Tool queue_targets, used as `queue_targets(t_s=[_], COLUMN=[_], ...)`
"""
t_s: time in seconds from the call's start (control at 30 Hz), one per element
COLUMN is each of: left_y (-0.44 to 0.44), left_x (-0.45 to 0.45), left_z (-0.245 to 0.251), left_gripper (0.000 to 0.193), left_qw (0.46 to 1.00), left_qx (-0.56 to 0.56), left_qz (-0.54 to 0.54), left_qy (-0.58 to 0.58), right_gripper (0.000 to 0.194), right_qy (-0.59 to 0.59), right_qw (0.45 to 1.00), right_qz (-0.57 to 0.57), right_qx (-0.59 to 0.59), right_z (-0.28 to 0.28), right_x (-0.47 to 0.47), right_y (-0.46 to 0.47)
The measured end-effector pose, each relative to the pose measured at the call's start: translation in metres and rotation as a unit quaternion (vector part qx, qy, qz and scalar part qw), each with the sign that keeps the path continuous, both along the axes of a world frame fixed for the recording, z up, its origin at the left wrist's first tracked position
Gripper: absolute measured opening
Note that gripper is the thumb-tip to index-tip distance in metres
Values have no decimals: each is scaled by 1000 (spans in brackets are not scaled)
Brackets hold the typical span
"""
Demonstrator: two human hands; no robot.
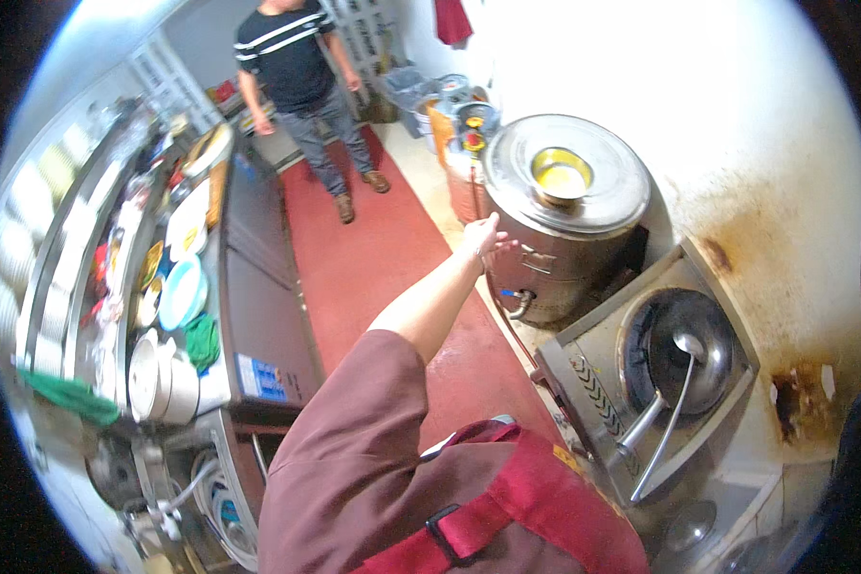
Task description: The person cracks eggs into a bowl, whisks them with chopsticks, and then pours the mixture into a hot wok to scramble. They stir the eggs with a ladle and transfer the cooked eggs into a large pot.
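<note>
My left hand [486,237] reaches forward at the end of a bare forearm, thumb up and fingers loosely apart, holding nothing. It appears in front of a large round stainless steel pot [545,276]; whether it touches the side I cannot tell. On the pot's flat lid [516,176] sits a round metal bowl [561,176] with a yellow inside. Low on the pot is a tap [522,298] with a blue lever. My right hand is out of view. To the right, a wok [696,359] rests on a steel stove [588,341], a long-handled ladle [687,348] lying in it.
A person [294,79] stands ahead on the red floor mat [373,265]. Beyond the pot is a red gas cylinder [465,190] with a valve and hose. At left, a counter cabinet [258,208] carries a light-blue basin [184,293], white tubs [159,377] and a green cloth [201,343].
</note>
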State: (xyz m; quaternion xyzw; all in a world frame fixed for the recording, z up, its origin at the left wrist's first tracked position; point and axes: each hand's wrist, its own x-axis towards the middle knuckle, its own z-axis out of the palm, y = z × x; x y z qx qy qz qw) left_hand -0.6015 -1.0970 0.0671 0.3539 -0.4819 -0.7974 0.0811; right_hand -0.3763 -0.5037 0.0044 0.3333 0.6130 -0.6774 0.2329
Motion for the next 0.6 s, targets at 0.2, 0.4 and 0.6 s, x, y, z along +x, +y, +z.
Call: queue_targets(t_s=[0.2,0.4,0.6], left_y=[-35,-60,-100], left_x=[222,370,414], left_z=[37,93,239], left_gripper=[58,71,82], left_qw=[993,971,926], left_qx=[-87,-176,-338], left_qz=[83,150,152], left_qy=[-24,-55,77], right_gripper=[36,35,34], right_qy=[14,12,16], right_qw=[991,972,948], right_qz=[127,229,314], right_qx=[-31,-52,-49], right_z=[-23,-26,-19], right_x=[-2,26,66], right_y=[-38,-83,-143])
